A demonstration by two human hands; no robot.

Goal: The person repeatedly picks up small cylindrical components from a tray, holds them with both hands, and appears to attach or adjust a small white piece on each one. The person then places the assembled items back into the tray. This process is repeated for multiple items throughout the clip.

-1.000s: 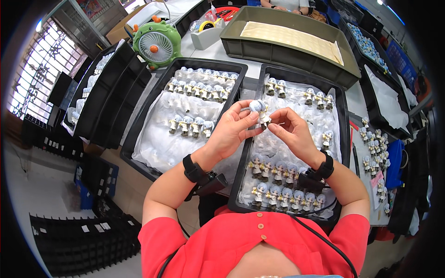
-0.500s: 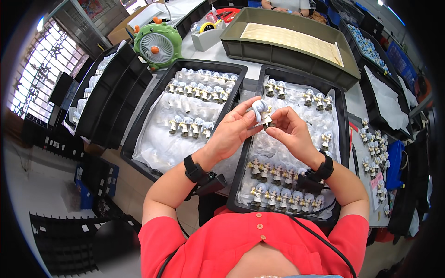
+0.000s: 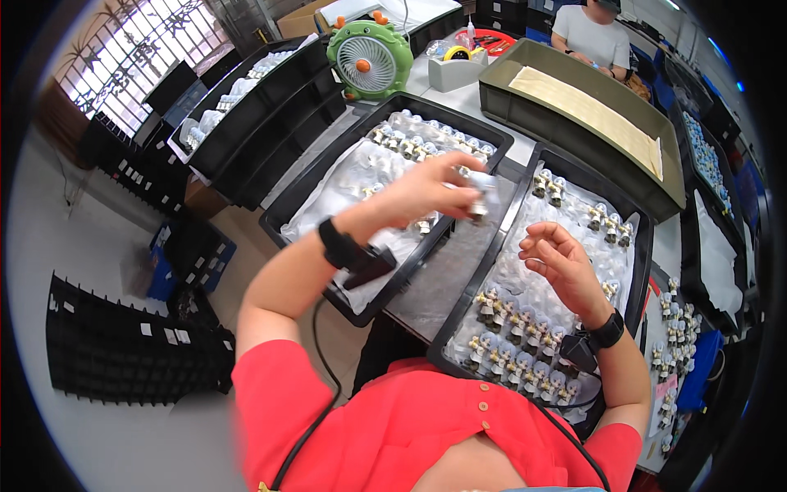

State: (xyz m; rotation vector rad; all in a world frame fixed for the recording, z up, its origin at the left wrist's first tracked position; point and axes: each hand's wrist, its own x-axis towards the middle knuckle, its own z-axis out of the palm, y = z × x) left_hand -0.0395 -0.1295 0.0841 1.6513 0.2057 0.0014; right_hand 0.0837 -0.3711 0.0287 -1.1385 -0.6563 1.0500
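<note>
Hands (image 3: 430, 190) apart, figurine (image 3: 480, 203) in left

white-and-gold figurines (image 3: 555, 193) with pale blue hair (image 3: 558, 182), black trays (image 3: 646, 238), white sheets (image 3: 340, 189), pale grey table (image 3: 459, 102), olive-green bin (image 3: 574, 136) with cream lining (image 3: 586, 115), bright green fan (image 3: 389, 70) with orange centre (image 3: 362, 66), plain red shirt (image 3: 402, 414) with tan buttons (image 3: 484, 388), black wristbands (image 3: 608, 330), blue box (image 3: 699, 373), white T-shirt (image 3: 589, 33) on a co-worker (image 3: 561, 43)
</note>
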